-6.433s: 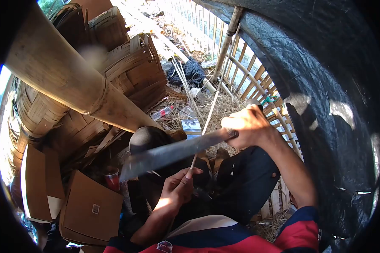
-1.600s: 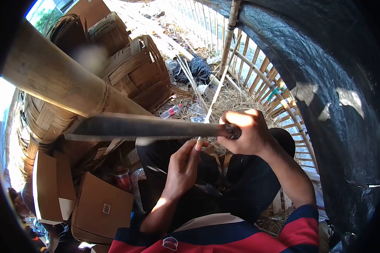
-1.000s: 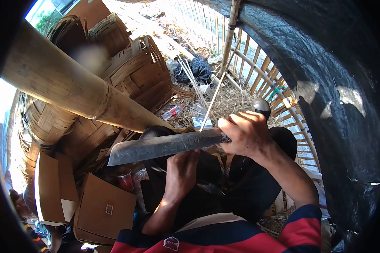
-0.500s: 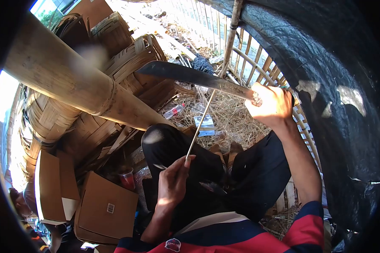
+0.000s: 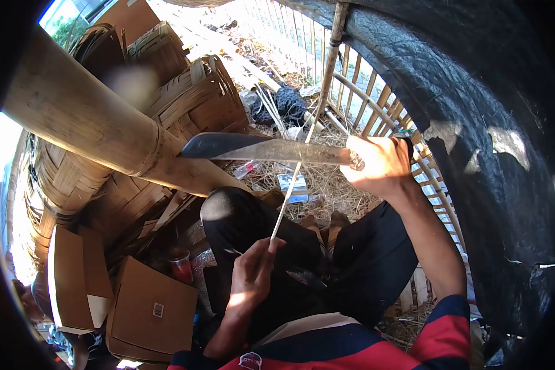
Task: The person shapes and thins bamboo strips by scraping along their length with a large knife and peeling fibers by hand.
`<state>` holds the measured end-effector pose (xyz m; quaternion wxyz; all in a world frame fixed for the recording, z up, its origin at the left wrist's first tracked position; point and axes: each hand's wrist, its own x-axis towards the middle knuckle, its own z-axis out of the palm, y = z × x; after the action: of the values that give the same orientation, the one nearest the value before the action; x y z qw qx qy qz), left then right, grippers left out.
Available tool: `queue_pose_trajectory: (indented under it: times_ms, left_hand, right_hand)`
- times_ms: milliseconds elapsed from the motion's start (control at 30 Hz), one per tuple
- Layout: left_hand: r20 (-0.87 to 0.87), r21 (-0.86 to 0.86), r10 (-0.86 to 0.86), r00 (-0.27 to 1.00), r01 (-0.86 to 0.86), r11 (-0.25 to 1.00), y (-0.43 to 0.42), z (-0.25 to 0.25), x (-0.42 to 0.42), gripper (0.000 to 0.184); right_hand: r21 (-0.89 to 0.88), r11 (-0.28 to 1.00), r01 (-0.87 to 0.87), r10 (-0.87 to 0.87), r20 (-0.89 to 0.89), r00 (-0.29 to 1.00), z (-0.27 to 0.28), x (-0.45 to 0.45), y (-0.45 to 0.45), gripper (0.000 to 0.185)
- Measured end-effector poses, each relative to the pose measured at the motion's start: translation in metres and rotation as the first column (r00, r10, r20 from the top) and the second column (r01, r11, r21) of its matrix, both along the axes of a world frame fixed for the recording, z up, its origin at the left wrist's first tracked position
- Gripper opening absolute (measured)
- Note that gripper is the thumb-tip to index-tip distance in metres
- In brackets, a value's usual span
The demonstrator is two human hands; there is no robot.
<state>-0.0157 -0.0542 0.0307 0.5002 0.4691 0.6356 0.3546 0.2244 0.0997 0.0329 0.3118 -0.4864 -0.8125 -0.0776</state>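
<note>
My right hand (image 5: 379, 163) is closed around the handle of a machete (image 5: 271, 149), whose long blade points left, nearly level. In my left hand (image 5: 253, 268) the fingers pinch the lower end of a thin bamboo strip (image 5: 285, 206). The strip slants up and away from my left hand. It meets the machete near the middle of the blade; part of it shows beyond the upper edge. Both hands are above my lap, with my dark-trousered knees under them.
A thick bamboo pole (image 5: 148, 148) crosses the left side, with woven bamboo baskets (image 5: 197, 98) behind it. Cardboard boxes (image 5: 148, 308) and a plastic cup (image 5: 180, 266) stand lower left. A black tarp (image 5: 475, 123) hangs at right beside a bamboo fence (image 5: 364, 92). Part of a person shows at far left.
My right hand has brought the machete down and left, and its blade is now closer to level. My left hand still holds the strip almost in the same place.
</note>
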Motion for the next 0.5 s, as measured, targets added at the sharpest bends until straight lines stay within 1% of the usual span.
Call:
queue_pose_trajectory:
  times_ms: [33, 133, 167, 233, 300, 333, 367, 400, 433, 467, 500]
  left_hand:
    - [0.004, 0.002, -0.001, 1.0, 0.001, 1.0, -0.001, -0.003, 0.001, 0.029]
    - [0.029, 0.036, -0.014, 0.999, 0.013, 0.999, 0.002, -0.01, 0.007, 0.028]
    - [0.053, 0.032, -0.028, 0.998, 0.026, 0.999, 0.004, -0.008, 0.009, 0.028]
    - [0.073, 0.026, -0.045, 0.996, 0.043, 0.999, 0.006, -0.003, 0.01, 0.028]
    - [0.074, -0.023, -0.08, 0.994, 0.082, 0.996, 0.005, 0.005, 0.003, 0.029]
    - [0.071, -0.023, -0.081, 0.994, 0.083, 0.996, 0.004, 0.006, -0.001, 0.029]
    - [0.078, -0.06, -0.071, 0.994, 0.075, 0.995, 0.002, 0.006, -0.004, 0.029]
    - [0.087, -0.096, -0.058, 0.994, 0.067, 0.993, 0.0, 0.006, -0.006, 0.03]
    - [0.089, -0.091, -0.06, 0.994, 0.068, 0.994, -0.001, 0.005, -0.006, 0.03]
    - [0.124, -0.106, -0.053, 0.991, 0.066, 0.992, -0.003, 0.003, -0.006, 0.03]
    - [0.16, -0.122, -0.045, 0.986, 0.065, 0.99, -0.005, -0.001, -0.005, 0.031]
  right_hand:
    - [-0.129, 0.991, 0.028, -0.025, 0.022, 0.999, 0.008, 0.002, 0.001, 0.021]
    - [0.015, 0.998, -0.067, 0.066, 0.084, 0.994, 0.003, -0.005, -0.013, 0.016]
    - [-0.006, 0.996, -0.085, 0.086, 0.104, 0.991, -0.002, -0.007, -0.017, 0.017]
    - [-0.043, 0.97, -0.239, 0.242, 0.093, 0.966, 0.001, -0.006, -0.017, 0.018]
    - [0.023, 0.965, -0.261, 0.258, 0.09, 0.962, 0.006, 0.0, -0.008, 0.019]
    - [-0.023, 0.98, -0.2, 0.201, 0.071, 0.977, 0.006, 0.005, -0.003, 0.021]
    - [-0.104, 0.988, -0.113, 0.12, 0.065, 0.991, 0.014, 0.01, 0.002, 0.02]
    - [-0.176, 0.983, -0.056, 0.06, 0.02, 0.998, 0.02, 0.014, 0.007, 0.019]
    - [-0.248, 0.969, -0.002, -0.003, -0.02, 1.0, 0.024, 0.017, 0.009, 0.019]
    - [-0.243, 0.97, -0.004, -0.009, -0.056, 0.998, 0.023, 0.02, 0.01, 0.019]
    - [-0.195, 0.979, -0.058, 0.058, -0.006, 0.998, 0.021, 0.023, 0.009, 0.017]
